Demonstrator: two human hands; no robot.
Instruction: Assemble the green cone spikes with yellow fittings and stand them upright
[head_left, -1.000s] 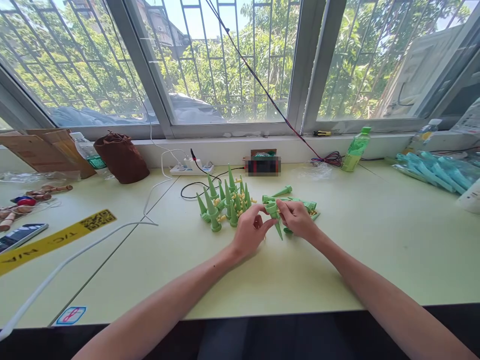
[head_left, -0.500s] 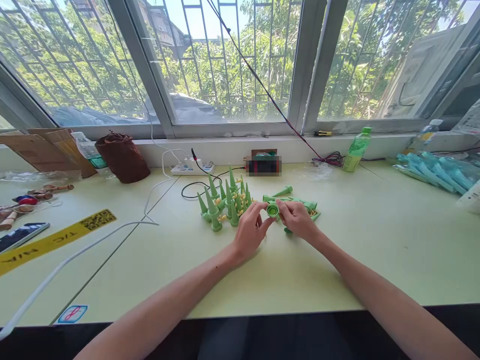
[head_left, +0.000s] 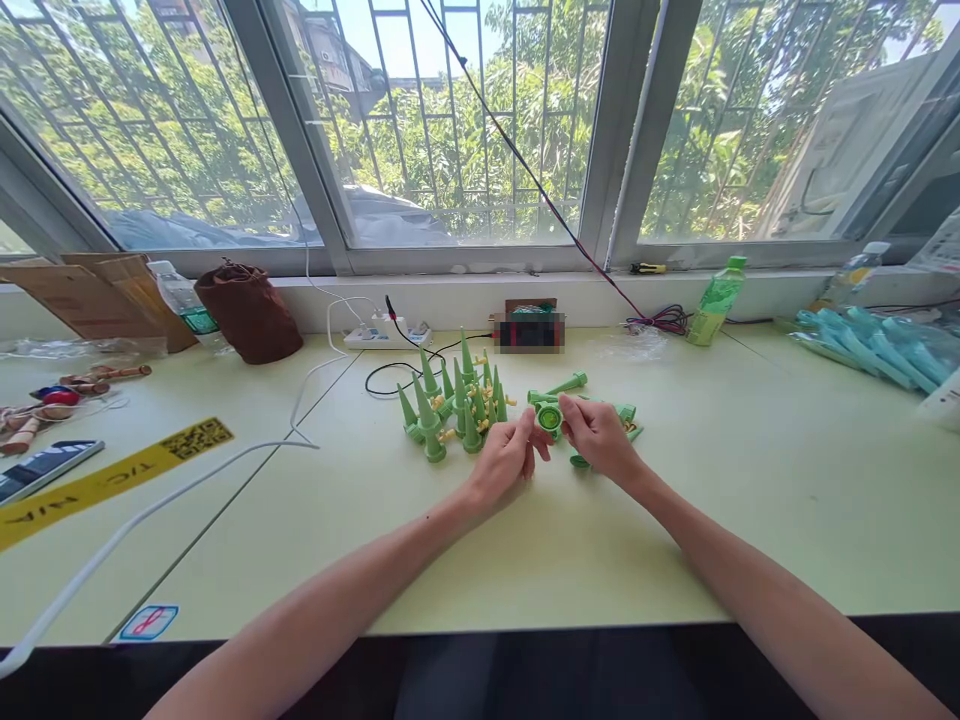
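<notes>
A green plant watering spike (head_left: 550, 418) is held with its round, open end towards me. My right hand (head_left: 600, 438) is closed, pinching it at the right side of the rim. At its left edge is my left hand (head_left: 510, 455), thumb and forefinger pressed together and the other fingers curled below; what lies between them is hidden. Left of my hands, several green spikes (head_left: 426, 415) with yellow valves stand points up in a cluster. Just behind and beside my right hand lie more green spike parts (head_left: 568, 383), partly covered by the hand.
Along the window sill are a power strip (head_left: 386, 335), a dark boxed device (head_left: 529, 330), a brown pouch (head_left: 247, 312) and a green bottle (head_left: 716, 302). A white cable (head_left: 172, 490) crosses the table's left side. Pale blue packets (head_left: 874, 345) lie far right.
My left thumb and forefinger have drawn together, no longer spread around the spike's round end. The spike has tilted slightly in my right hand. The view has shifted a little.
</notes>
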